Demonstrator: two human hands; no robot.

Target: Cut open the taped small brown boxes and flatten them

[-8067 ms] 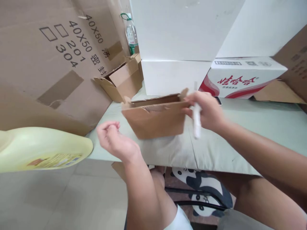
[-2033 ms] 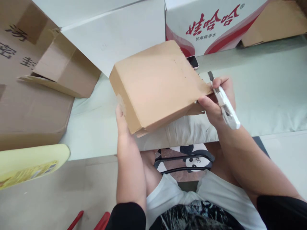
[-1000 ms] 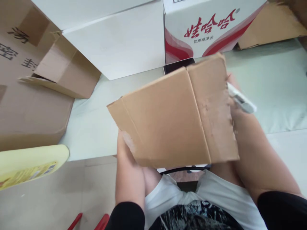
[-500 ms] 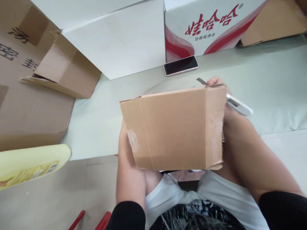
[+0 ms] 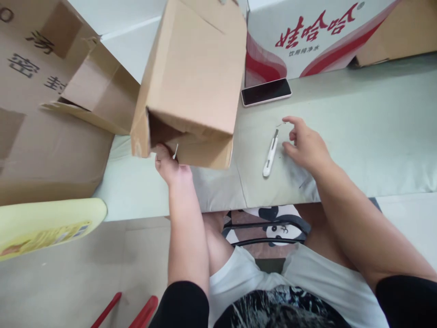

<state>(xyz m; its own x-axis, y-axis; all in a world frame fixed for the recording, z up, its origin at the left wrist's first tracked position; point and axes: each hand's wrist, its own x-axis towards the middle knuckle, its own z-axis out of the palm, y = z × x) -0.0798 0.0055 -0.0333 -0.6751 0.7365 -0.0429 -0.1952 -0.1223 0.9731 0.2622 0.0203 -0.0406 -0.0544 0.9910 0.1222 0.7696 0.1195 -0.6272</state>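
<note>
A brown cardboard box (image 5: pixel 201 73) is held up and tilted over the table, its open end facing me and its inside partly dark. My left hand (image 5: pixel 167 164) grips it by the lower edge near the left corner, fingers partly hidden by the cardboard. A small white strip (image 5: pixel 175 151) sticks up beside that hand. On the green cloth lies a white utility knife (image 5: pixel 270 157) with its blade extended. My right hand (image 5: pixel 305 143) is just right of the knife, apart from it, fingers loosely bent and spread with nothing in them.
A phone (image 5: pixel 266 92) lies in front of a white and red carton (image 5: pixel 317 41). Large brown cartons (image 5: pixel 51 150) stand on the left, near a pale yellow rounded object (image 5: pixel 51 223). Another brown carton (image 5: pixel 399 34) is at the back right. The table's near edge runs above my lap.
My left hand has moved the box up and left, turning its open end toward me. My right hand has let go of the utility knife, which now lies on the cloth, and is off the box.
</note>
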